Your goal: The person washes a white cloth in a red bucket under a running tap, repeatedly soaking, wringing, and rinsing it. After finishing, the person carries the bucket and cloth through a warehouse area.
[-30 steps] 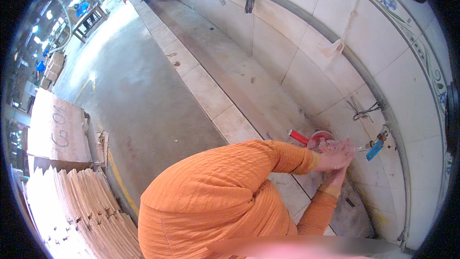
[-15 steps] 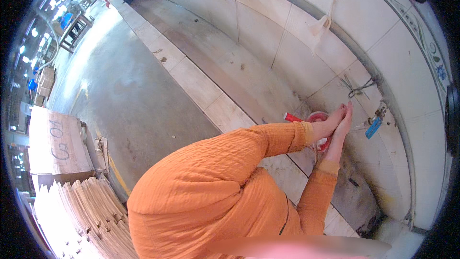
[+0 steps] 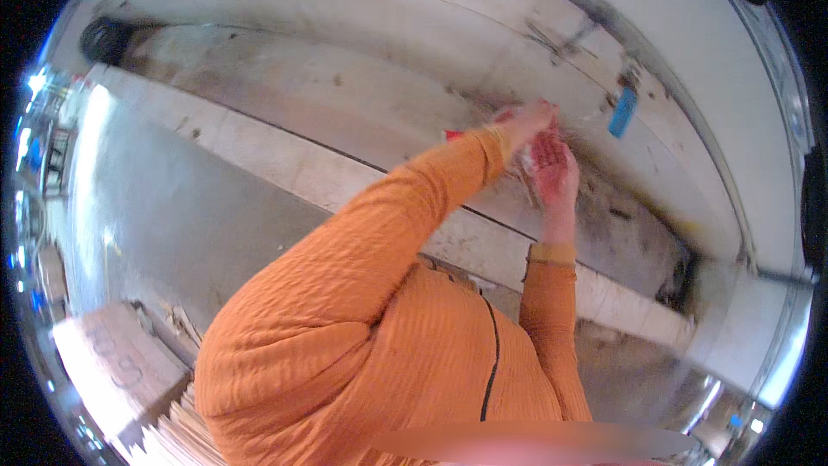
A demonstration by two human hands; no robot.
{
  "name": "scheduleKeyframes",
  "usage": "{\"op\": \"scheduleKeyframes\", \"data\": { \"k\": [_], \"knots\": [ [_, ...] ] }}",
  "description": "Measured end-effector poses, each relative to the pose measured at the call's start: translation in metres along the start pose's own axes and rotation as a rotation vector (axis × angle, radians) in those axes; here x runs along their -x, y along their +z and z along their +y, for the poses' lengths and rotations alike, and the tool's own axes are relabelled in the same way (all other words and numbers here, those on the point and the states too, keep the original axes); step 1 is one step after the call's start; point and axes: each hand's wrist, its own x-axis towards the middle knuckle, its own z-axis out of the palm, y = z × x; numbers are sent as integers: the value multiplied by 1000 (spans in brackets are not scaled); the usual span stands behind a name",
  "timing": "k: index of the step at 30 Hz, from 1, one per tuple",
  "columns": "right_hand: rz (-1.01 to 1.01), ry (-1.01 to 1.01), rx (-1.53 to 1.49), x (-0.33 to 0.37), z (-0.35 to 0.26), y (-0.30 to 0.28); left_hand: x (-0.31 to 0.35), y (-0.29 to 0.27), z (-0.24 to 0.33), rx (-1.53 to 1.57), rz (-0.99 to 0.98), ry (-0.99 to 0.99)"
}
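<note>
Over the tiled trough, both my hands are held close together, blurred by motion. My left hand point(image 3: 528, 127) reaches in from the left, its fingers smeared near the fingertips of the other hand. My right hand point(image 3: 556, 174) is turned with its reddish palm showing and its fingers stretched out; I see nothing held in it. Below and behind them lies a red-and-white container, mostly hidden by the hands and sleeve. A short red handle-like piece point(image 3: 453, 135) sticks out beside my left sleeve. To the right, a tap point(image 3: 630, 78) on the wall carries a blue tag point(image 3: 623, 112).
A pale tiled ledge point(image 3: 285, 177) runs along the trough's near side. Wires hang on the wall pipe point(image 3: 595, 13). A dark coil point(image 3: 106, 40) sits at the far left end. Lower left stand a cardboard box point(image 3: 121, 362) and stacked cardboard sheets point(image 3: 185, 436).
My hands, pressed together before, have come apart, and the right palm now shows. The view has turned, shifting the tap, ledge and box within it.
</note>
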Motion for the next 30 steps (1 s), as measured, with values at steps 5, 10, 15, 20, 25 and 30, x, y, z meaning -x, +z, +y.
{"op": "scheduleKeyframes", "data": {
  "k": [5, 10, 15, 20, 25, 30],
  "knots": [
    [263, 51, -34, 5, -11, -53, -31, 23, 13, -537, -59, 296],
    [211, -58, 1365, 10, 3, -58, -4, 31, -35, -606, -210, 159],
    [40, -139, 2032, 4, 26, -92, 17, 31, -73, -220, -294, -24],
    [-54, -26, 1638, 24, 28, -42, 53, 33, -58, 713, -349, -438],
    [3, -232, 1356, 26, 31, -19, 47, 38, -94, 738, 228, -355],
    [106, -64, 1040, 52, 20, -10, 70, 26, -51, 1066, -131, -247]
  ]
}}
